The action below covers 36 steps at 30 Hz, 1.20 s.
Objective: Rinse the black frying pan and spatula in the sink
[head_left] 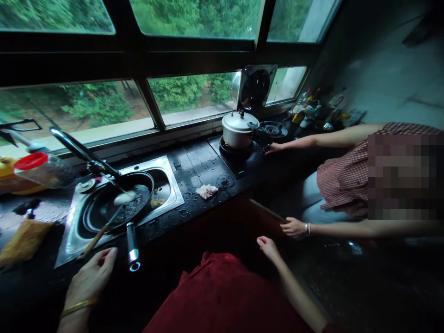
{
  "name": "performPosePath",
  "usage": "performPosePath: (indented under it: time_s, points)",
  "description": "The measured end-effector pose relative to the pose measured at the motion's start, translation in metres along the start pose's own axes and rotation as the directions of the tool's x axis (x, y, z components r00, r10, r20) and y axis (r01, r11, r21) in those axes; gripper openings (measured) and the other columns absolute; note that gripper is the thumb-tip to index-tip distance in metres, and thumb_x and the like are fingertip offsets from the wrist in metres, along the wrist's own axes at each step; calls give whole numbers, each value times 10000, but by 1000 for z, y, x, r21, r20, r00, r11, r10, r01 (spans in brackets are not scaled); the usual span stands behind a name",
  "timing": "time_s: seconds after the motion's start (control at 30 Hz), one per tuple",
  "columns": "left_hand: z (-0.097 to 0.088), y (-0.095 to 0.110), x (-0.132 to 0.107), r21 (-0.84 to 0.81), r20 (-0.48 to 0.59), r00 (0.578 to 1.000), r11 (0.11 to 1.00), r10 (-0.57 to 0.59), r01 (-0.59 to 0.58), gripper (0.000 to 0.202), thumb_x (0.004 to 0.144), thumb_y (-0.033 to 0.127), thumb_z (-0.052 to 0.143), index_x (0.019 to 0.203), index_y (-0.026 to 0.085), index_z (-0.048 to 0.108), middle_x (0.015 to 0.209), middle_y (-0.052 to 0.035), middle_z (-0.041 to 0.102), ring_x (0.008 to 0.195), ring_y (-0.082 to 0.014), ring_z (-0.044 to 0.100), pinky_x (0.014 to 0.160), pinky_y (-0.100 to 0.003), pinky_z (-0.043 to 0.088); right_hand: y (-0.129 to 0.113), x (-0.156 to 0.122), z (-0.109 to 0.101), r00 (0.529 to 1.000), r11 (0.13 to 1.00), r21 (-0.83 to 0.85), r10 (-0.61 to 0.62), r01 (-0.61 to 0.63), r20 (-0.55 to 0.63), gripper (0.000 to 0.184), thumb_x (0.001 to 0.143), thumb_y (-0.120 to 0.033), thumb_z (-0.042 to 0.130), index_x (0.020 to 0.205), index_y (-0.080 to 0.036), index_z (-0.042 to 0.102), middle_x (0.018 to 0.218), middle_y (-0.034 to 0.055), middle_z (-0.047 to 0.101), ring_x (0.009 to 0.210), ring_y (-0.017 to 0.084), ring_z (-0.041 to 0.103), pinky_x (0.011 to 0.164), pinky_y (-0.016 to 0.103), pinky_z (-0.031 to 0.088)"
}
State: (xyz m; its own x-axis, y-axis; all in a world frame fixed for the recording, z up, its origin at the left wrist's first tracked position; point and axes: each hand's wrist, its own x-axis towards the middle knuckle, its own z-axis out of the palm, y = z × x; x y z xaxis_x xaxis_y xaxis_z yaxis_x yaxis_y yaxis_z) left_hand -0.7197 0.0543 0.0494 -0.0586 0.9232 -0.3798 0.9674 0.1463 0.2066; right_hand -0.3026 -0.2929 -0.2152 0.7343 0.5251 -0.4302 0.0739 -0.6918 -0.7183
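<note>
My left hand [90, 277], a gold bangle on its wrist, rests open on the dark counter edge in front of the steel sink [169, 171]. Its fingertips lie just short of the wooden handle of a utensil [99, 233] that leans into a black frying pan [114, 206] in the sink. The pan's handle [132, 247] points toward me, just right of that hand. My right hand [268, 245] hangs over the dark floor past my red garment, fingers curled in, holding nothing I can see.
Another person in a red checked dress stands at right, one hand [274, 148] at the stove beside a pressure cooker [237, 129], the other hand [294, 226] low near mine. A crumpled cloth [207, 191] lies on the wet counter. A faucet [79, 150], a red-lidded jar [38, 166] and bottles [312, 111] line the window side.
</note>
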Motion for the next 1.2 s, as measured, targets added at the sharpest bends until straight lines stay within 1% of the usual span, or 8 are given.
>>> performPosePath:
  time_s: [0.17,0.27,0.4,0.63,0.8,0.97,1.1,1.2]
  points:
    - [0,6,-5,6,-7,1000,1000,-13,13,596,785,626,273,1136,247,571,1065,-84,632,967,-288,587,747,-323,456,3,-1,0,1000,1000,2,10,-10,-1,373,729,-407,438,869,-150,670,803,61,661,724,179,615,655,259,461]
    - [-1,8,-6,11,11,1000,1000,-25,25,586,790,605,282,1138,237,576,1073,-86,634,972,-287,588,753,-324,453,3,-3,1,1000,1000,5,14,-14,7,368,723,-402,441,862,-152,673,797,58,664,711,174,612,648,255,460]
    - [0,6,-5,11,33,999,1000,-14,14,575,795,598,286,1134,238,578,1045,-77,642,936,-272,597,750,-314,449,1,-7,3,1000,1000,3,20,-20,16,368,718,-396,440,847,-145,678,785,62,665,683,166,603,638,251,456]
    - [3,2,-5,28,37,999,999,-16,15,579,803,594,279,1142,229,574,1051,-77,637,949,-268,590,758,-306,441,-10,-16,6,999,999,-26,26,-26,21,355,719,-394,458,851,-157,688,755,58,667,691,175,609,620,250,447]
    - [4,-4,-4,21,23,1000,1000,-14,13,567,801,587,302,1132,229,590,1052,-81,646,931,-272,602,720,-302,452,-19,-22,9,999,998,-55,26,-24,31,341,714,-396,474,840,-166,691,755,59,669,710,186,613,626,257,451]
    - [6,-13,-4,8,10,1000,1000,-14,14,543,802,567,341,1111,209,609,1021,-95,660,906,-272,613,684,-293,461,-21,-28,12,999,996,-81,33,-30,41,319,704,-380,481,823,-174,694,740,54,668,712,190,617,620,259,455]
    - [9,-19,-9,-20,-14,1000,1000,17,-17,498,810,544,364,1071,208,624,996,-85,668,875,-249,624,661,-272,460,-19,-33,15,998,994,-100,36,-31,48,297,692,-370,482,791,-183,691,725,47,666,702,187,618,602,252,455]
    - [11,-26,-17,-23,-15,1000,1000,7,-7,483,813,526,373,1067,201,625,992,-82,669,862,-235,626,646,-255,446,-16,-38,19,997,992,-122,23,-13,78,305,693,-372,461,781,-184,685,715,44,664,677,180,615,586,249,456]
